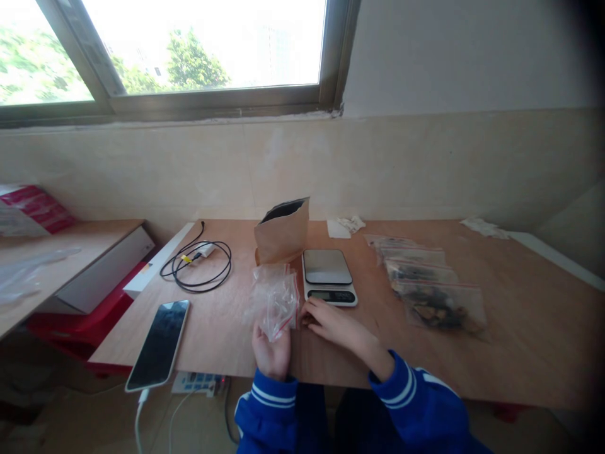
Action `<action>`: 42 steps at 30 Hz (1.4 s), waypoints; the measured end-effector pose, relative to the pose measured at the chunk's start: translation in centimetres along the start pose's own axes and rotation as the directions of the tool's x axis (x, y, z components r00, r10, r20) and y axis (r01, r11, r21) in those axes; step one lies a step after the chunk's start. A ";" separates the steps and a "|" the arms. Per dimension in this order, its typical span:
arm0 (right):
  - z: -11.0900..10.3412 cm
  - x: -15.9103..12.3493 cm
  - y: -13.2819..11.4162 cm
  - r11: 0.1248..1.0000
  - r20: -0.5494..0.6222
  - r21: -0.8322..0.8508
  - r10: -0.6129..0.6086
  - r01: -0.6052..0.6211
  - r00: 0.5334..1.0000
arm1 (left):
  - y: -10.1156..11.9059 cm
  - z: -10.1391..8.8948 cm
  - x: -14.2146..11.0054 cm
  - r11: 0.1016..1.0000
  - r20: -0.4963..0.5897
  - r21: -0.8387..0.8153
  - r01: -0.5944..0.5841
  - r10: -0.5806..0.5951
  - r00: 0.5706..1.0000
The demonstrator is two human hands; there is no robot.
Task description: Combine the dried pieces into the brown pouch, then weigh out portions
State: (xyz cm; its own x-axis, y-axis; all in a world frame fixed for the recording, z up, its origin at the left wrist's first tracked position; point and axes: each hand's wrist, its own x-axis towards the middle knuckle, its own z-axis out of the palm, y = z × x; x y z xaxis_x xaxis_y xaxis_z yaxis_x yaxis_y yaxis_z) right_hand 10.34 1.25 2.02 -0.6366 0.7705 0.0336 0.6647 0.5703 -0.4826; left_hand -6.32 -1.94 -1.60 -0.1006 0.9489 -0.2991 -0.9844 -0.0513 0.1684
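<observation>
My left hand [271,353] is closed around a bunch of empty clear zip bags [274,297] with red seal strips, holding them up near the table's front edge. My right hand [331,323] lies on the wooden table [520,340] beside the bags, its fingers reaching toward them just in front of a small digital kitchen scale [328,275]. The right fingertips seem to pinch at a bag's edge, but I cannot see clearly. An open brown paper pouch [282,232] stands upright behind the bags, left of the scale.
Several filled zip bags [428,287] with dark contents lie in a row right of the scale. A phone [159,343] overhangs the front left corner, a coiled black cable [198,265] behind it. Crumpled paper [345,226] lies by the wall. A lower desk stands at the left.
</observation>
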 end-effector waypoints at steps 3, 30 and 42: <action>-1.5 0.7 0.0 1.000 0.033 -0.024 0.013 -0.012 0.999 | 0.0 0.6 -0.3 1.000 0.003 0.007 0.006 -0.006 1.000; -11.2 9.6 -1.0 0.998 -0.872 -0.030 -0.049 0.047 0.488 | -0.2 1.4 -1.1 0.988 0.031 0.135 0.076 -0.081 0.996; -1.9 -3.8 -1.8 0.473 -0.220 0.874 0.585 -0.108 0.780 | -1.8 1.6 -2.4 0.792 0.212 0.605 -0.085 -0.057 0.976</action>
State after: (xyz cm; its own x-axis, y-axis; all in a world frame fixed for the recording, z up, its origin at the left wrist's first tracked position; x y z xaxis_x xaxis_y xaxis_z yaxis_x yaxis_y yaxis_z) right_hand 12.31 -2.14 4.40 -0.0217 0.9977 -0.0640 0.0413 -0.0630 -0.9972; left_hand -4.08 -3.59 0.33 -0.0109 0.9947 -0.1020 -0.6838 0.0670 0.7266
